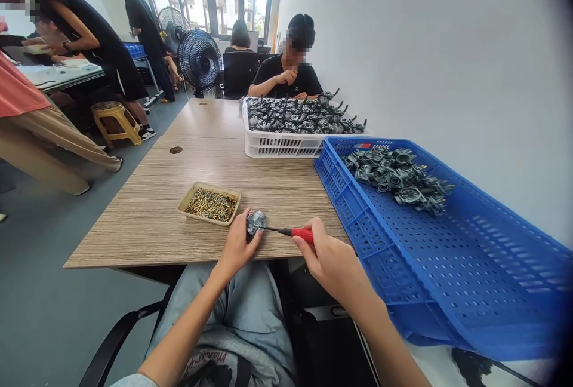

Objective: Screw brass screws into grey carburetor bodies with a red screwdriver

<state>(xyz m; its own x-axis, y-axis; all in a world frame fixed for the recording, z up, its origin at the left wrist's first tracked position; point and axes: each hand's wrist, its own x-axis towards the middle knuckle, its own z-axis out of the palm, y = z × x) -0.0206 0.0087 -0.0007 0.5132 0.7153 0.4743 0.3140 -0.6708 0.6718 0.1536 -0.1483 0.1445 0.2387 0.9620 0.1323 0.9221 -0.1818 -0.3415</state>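
My left hand (pixel 239 242) is closed around a small grey metal carburetor (pixel 256 221) near the front edge of the table. In my right hand (pixel 331 258) is a screwdriver with a red handle (pixel 303 235), its dark shaft pointing left. The screwdriver's tip meets the carburetor's right side; the exact contact spot is too small to make out. Just left of my left hand stands a shallow beige tray (pixel 184 212) full of small brass-coloured parts.
A blue crate (pixel 358 237) with a heap of carburetors (pixel 398 175) is on my right. Behind it, a white basket (pixel 286 145) holds many more. A person (pixel 290 70) sits across the wooden table (pixel 147 214). Other people and a fan (pixel 200 60) are at the left.
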